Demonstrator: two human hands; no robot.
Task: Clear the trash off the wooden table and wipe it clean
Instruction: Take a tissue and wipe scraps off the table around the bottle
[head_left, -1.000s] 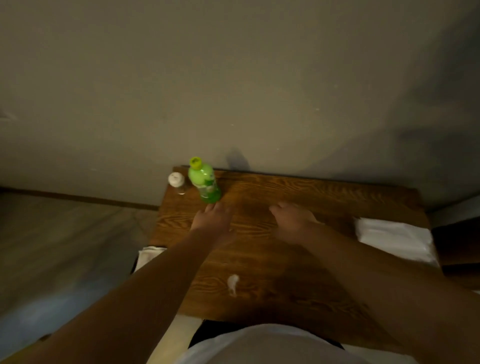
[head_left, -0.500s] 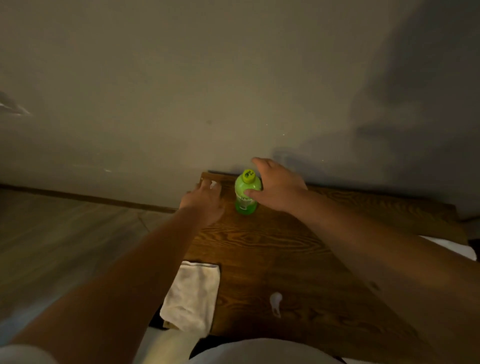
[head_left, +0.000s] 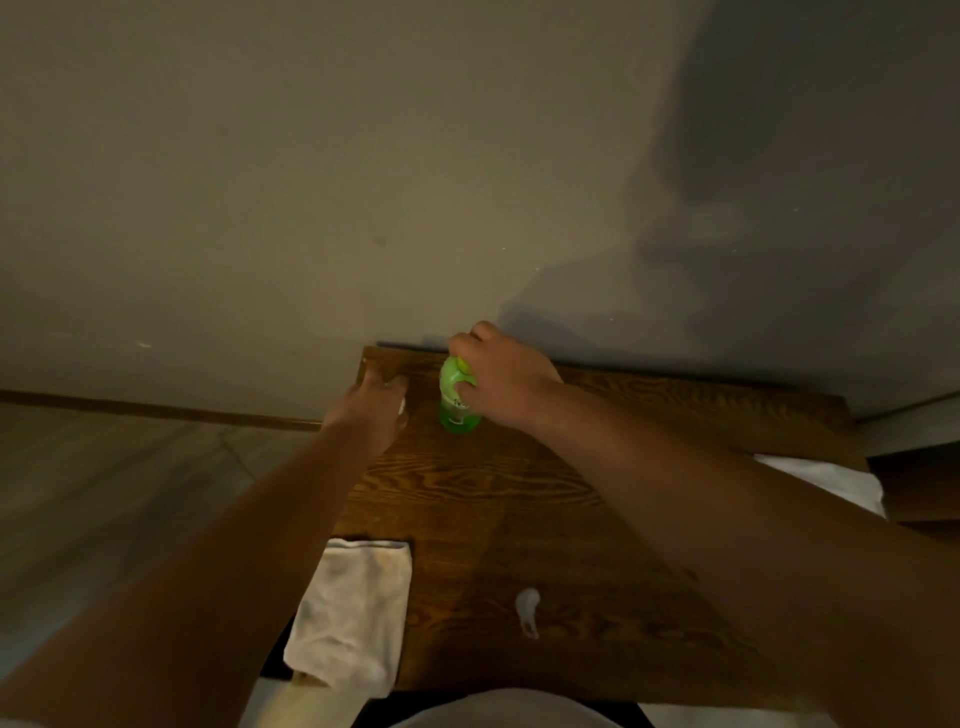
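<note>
A green plastic bottle (head_left: 457, 415) with a yellow-green cap stands near the far left corner of the wooden table (head_left: 519, 499). My right hand (head_left: 501, 382) grips it around the neck and cap. Just left of it, my left hand (head_left: 371, 410) curls over a small clear container (head_left: 403, 410), which is mostly hidden under my fingers. A crumpled white paper scrap (head_left: 527, 608) lies near the front edge. A white cloth (head_left: 353, 608) hangs over the front left corner.
The table's far edge stands against a plain wall (head_left: 363, 182). To the left of the table is wooden floor (head_left: 130, 493). A white folded item (head_left: 826, 480) lies at the table's right edge.
My right hand went from reaching beside the bottle to closing on its top. My left hand moved further over the small container. The view shifted slightly.
</note>
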